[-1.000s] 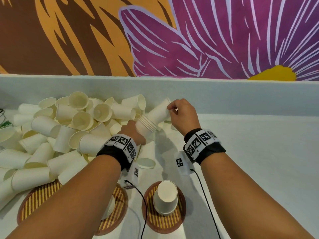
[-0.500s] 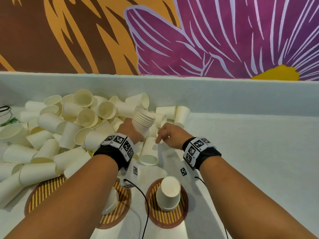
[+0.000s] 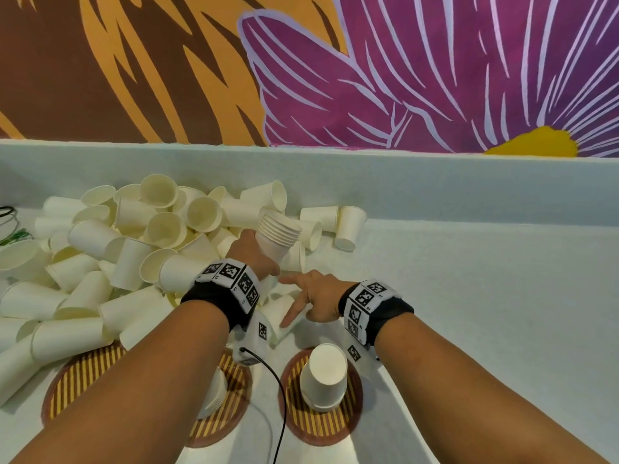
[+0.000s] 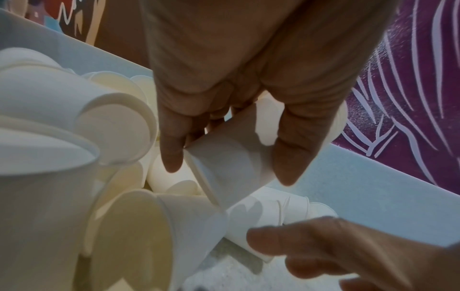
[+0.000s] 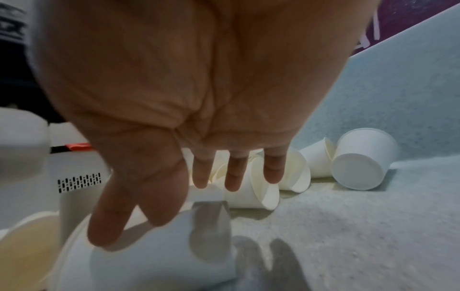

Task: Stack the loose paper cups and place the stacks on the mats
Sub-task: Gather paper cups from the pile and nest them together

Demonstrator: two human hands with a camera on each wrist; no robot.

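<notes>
My left hand (image 3: 258,259) grips a stack of several nested white paper cups (image 3: 277,235), rims up and tilted right; in the left wrist view its fingers (image 4: 171,149) curl round the stack's base (image 4: 231,157). My right hand (image 3: 310,294) hovers with fingers spread over a lying loose cup (image 3: 283,316), thumb and forefinger near its side (image 5: 159,254); I cannot tell if they touch. A heap of loose cups (image 3: 110,249) fills the left. An upturned cup stack (image 3: 323,376) stands on the right mat (image 3: 321,420). Another stack (image 3: 214,393) on the middle mat (image 3: 231,403) is partly hidden by my left arm.
A third striped mat (image 3: 83,373) lies front left, partly under loose cups. A few cups (image 3: 348,226) lie by the pale back wall (image 3: 435,185). A black cable (image 3: 278,396) runs between the mats. Green wires (image 3: 13,234) sit at the far left.
My right hand let go of the cup it had added to the stack, dropped down and came toward me to the lying cup. The left hand tilted the stack more upright.
</notes>
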